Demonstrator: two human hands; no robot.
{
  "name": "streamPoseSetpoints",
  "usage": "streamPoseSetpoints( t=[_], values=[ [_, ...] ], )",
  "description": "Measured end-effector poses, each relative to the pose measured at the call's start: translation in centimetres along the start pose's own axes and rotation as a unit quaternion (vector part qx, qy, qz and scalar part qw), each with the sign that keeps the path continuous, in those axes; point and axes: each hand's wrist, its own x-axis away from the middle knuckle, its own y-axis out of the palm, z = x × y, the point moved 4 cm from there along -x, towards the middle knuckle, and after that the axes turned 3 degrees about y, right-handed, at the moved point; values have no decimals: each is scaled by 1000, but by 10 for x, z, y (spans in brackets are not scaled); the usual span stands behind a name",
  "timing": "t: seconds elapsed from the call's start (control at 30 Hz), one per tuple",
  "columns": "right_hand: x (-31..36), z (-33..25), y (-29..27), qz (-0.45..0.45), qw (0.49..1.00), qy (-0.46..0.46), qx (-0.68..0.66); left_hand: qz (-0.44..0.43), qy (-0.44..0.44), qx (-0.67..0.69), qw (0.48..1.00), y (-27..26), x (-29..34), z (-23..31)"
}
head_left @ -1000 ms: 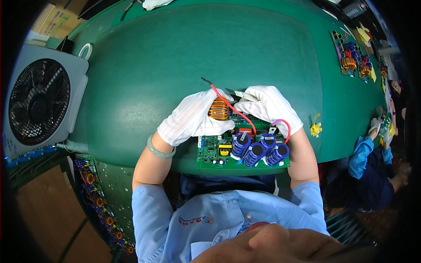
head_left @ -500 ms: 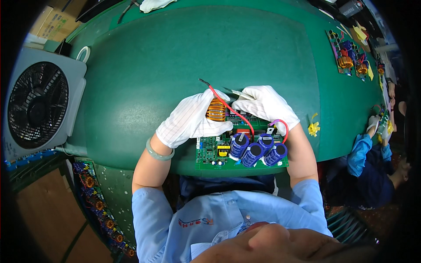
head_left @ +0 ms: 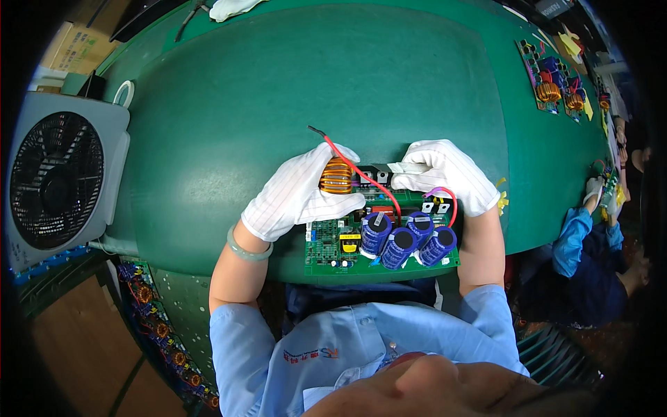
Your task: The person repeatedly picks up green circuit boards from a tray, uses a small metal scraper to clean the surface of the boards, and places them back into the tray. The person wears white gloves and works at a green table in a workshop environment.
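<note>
One gloved left hand (head_left: 295,191) curled around a copper coil (head_left: 336,179), the gloved right hand (head_left: 441,177) pinching a flat grey tool (head_left: 406,168), green circuit board (head_left: 347,272) below both at the worktop's (head_left: 313,76) near edge, four blue capacitors (head_left: 398,251) on it.

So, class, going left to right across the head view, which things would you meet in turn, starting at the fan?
Grey box fan → left gloved hand → right gloved hand → yellow scrap → circuit boards at the table's far right.
</note>
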Motion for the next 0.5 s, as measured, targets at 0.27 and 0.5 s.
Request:
streamPoseSetpoints(
  t=[0.27, 0.5],
  values=[
    [-2, 0, 3, 69, 995, -20, 72, 20, 15, -12, 1000, 3, -1, -3],
    [-2, 4, 5, 66, 996, 2, 64, 18, 2, -14, 1000, 4, -1, 0]
  ],
)
